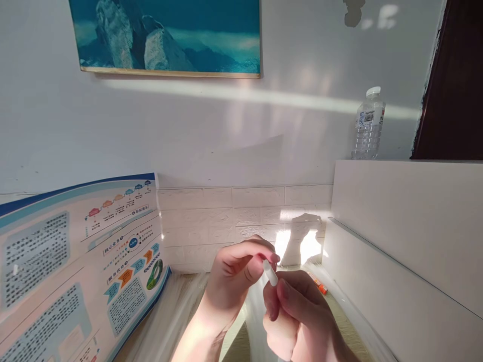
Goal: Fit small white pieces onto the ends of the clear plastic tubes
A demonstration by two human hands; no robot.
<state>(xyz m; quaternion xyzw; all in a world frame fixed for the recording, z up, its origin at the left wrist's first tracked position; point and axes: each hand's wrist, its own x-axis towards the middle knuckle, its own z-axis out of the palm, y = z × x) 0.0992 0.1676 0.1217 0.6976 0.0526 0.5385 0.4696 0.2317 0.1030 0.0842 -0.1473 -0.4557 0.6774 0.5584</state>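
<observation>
Both of my hands are raised close together at the bottom middle of the head view. My left hand [234, 274] is curled, its fingertips pinching the top of a small white tube-like piece [269, 272]. My right hand [292, 314] is closed around the lower end of the same piece, thumb and forefinger pressed on it. A thin clear plastic film [256, 311] hangs down from the piece between my hands. What the piece is exactly, I cannot make out.
A printed poster board [75, 261] leans at the left. A white cabinet [407, 241] stands at the right with a clear water bottle [368, 125] on top. A small orange item [321, 287] lies on the wooden surface [181, 301]. A blue picture [169, 35] hangs on the wall.
</observation>
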